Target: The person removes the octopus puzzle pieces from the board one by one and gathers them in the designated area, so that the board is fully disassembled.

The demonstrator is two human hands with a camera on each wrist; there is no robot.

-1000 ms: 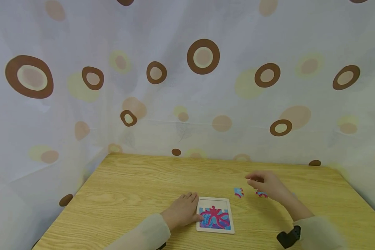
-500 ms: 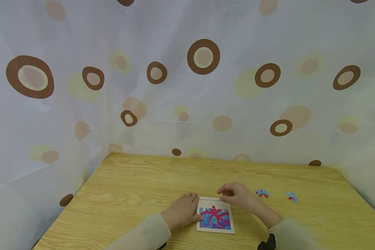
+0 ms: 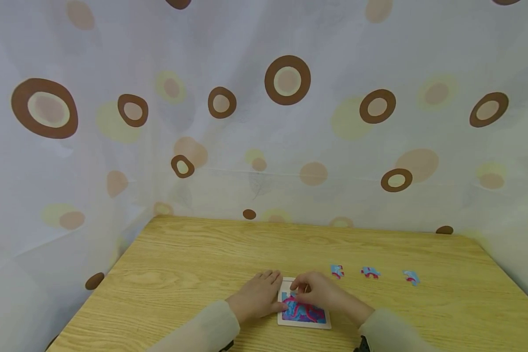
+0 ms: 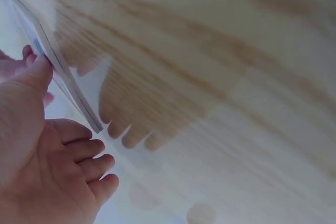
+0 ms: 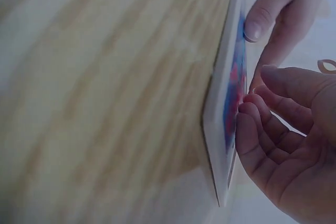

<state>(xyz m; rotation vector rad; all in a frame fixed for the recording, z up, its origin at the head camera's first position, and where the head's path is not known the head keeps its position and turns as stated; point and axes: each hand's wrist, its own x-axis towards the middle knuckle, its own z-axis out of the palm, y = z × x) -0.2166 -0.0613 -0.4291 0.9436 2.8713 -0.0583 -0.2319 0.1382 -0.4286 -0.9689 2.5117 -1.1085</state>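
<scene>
A jigsaw puzzle (image 3: 300,314) with a pink octopus on blue lies in a pale square tray (image 3: 305,326) on the table. My left hand (image 3: 257,296) rests along the tray's left edge, fingers fairly straight, thumb over the rim. Over the puzzle's upper part, my right hand (image 3: 321,293) has its fingers curled and thumb close to them, seemingly pinching a puzzle piece that is mostly hidden. In the right wrist view these fingertips (image 5: 247,109) are at the puzzle's face. The left wrist view shows the tray (image 4: 68,80) edge-on beside my left thumb (image 4: 39,74).
Right of the tray, three loose puzzle pieces lie spaced in a row: one nearest (image 3: 337,271), one in the middle (image 3: 370,273) and one farthest right (image 3: 411,277). A patterned sheet (image 3: 264,195) hangs behind the wooden table (image 3: 211,249).
My right hand has moved left from above the loose pieces to the puzzle's upper part, uncovering all three pieces. The left hand has stayed at the tray's edge.
</scene>
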